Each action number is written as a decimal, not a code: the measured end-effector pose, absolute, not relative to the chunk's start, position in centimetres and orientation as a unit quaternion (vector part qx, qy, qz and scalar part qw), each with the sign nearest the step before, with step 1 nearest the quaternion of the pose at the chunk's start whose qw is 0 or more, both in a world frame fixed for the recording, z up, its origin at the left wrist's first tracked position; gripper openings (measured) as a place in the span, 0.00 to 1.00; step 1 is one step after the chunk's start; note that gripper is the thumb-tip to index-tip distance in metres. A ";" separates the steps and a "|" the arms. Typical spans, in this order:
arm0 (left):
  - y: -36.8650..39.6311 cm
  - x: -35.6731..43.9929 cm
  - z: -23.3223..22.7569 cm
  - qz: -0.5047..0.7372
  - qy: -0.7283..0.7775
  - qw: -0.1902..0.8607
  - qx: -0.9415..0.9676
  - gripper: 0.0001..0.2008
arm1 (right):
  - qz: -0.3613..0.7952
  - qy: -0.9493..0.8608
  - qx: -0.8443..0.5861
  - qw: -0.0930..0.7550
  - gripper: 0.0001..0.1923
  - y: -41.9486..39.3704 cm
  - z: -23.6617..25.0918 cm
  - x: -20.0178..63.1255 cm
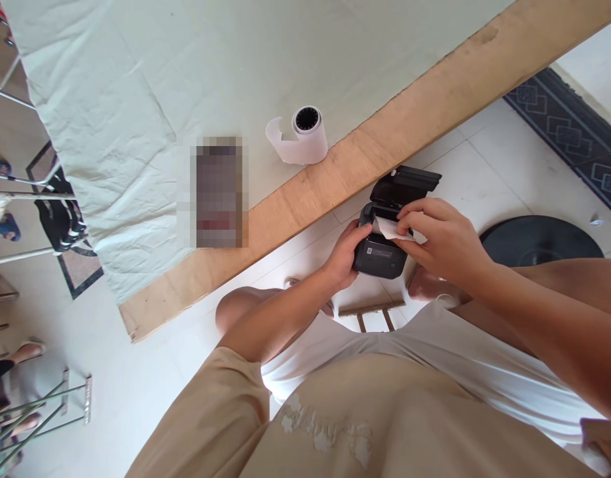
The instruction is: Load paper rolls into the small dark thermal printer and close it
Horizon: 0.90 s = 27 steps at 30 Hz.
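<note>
A small black printer (381, 255) with its lid (408, 184) flipped open is held in the air below the table's edge, above my lap. My left hand (346, 254) grips the printer's left side. My right hand (442, 239) pinches a strip of white paper (388, 229) that comes out of the open compartment. A white paper roll (305, 136) with a loose tail lies on the table near the wooden edge, apart from both hands.
The table (395, 129) has a pale green cloth (136, 99) over it and a blurred flat rectangular object (218, 192) on the cloth. A black round disc (539, 240) lies on the tiled floor at right. Chair legs and another person's feet (21, 352) are at far left.
</note>
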<state>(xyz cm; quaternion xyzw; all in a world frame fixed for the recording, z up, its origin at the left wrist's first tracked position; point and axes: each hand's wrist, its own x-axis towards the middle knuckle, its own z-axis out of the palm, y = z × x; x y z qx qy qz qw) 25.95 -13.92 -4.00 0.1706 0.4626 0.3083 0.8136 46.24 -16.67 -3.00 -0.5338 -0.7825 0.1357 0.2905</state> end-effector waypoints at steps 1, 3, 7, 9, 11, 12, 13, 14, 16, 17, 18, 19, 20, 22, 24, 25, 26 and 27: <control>-13.9 25.9 -4.0 0.310 0.462 0.814 0.168 0.25 | 0.132 -0.787 -0.526 0.294 0.07 -16.7 -2.9 46.2; -13.9 25.9 -4.1 0.314 0.458 0.815 0.168 0.26 | 0.129 -0.804 -0.499 0.297 0.09 -16.9 -2.9 46.0; -14.0 25.9 -3.8 0.306 0.454 0.816 0.186 0.28 | 0.123 -0.845 -0.427 0.298 0.11 -17.3 -3.1 45.2; -14.0 25.8 -3.7 0.299 0.466 0.809 0.199 0.30 | 0.124 -0.852 -0.405 0.309 0.11 -17.3 -2.9 45.0; -14.0 25.8 -3.5 0.293 0.474 0.805 0.203 0.31 | 0.134 -0.843 -0.406 0.327 0.11 -17.2 -2.5 45.0; -14.0 25.7 -3.5 0.288 0.475 0.807 0.202 0.32 | 0.136 -0.827 -0.424 0.344 0.11 -17.0 -2.2 45.2; -14.0 25.7 -3.4 0.281 0.474 0.810 0.201 0.33 | 0.131 -0.802 -0.456 0.364 0.10 -16.8 -2.0 45.5; -14.0 25.7 -3.4 0.275 0.472 0.813 0.200 0.35 | 0.120 -0.767 -0.501 0.384 0.10 -16.6 -1.7 45.9; -13.9 25.7 -3.4 0.264 0.467 0.820 0.198 0.39 | 0.102 -0.681 -0.601 0.407 0.07 -16.0 -1.5 46.7; -13.9 25.7 -3.4 0.259 0.465 0.824 0.197 0.40 | 0.107 -0.641 -0.640 0.411 0.05 -15.8 -1.5 47.0; -13.9 25.7 -3.4 0.255 0.462 0.826 0.197 0.41 | 0.126 -0.608 -0.668 0.411 0.06 -15.5 -1.6 47.2; -13.9 25.7 -3.4 0.253 0.460 0.828 0.197 0.41 | 0.161 -0.580 -0.683 0.414 0.12 -15.4 -1.7 47.3; -13.9 25.6 -3.5 0.252 0.459 0.829 0.197 0.41 | 0.206 -0.554 -0.688 0.421 0.17 -15.2 -1.7 47.3; -13.9 25.6 -3.6 0.250 0.459 0.829 0.199 0.41 | 0.296 -0.504 -0.680 0.443 0.20 -15.0 -1.8 47.1; -13.9 25.6 -3.8 0.250 0.463 0.826 0.202 0.40 | 0.355 -0.458 -0.673 0.459 0.16 -14.8 -1.8 46.7; -13.9 25.6 -3.8 0.249 0.464 0.825 0.204 0.40 | 0.368 -0.447 -0.673 0.460 0.15 -14.7 -1.7 46.6; -13.9 25.6 -3.8 0.250 0.464 0.824 0.207 0.39 | 0.380 -0.445 -0.675 0.449 0.14 -14.7 -1.7 46.4; -13.9 25.6 -3.8 0.253 0.462 0.824 0.209 0.40 | 0.394 -0.450 -0.677 0.429 0.15 -14.6 -1.8 46.3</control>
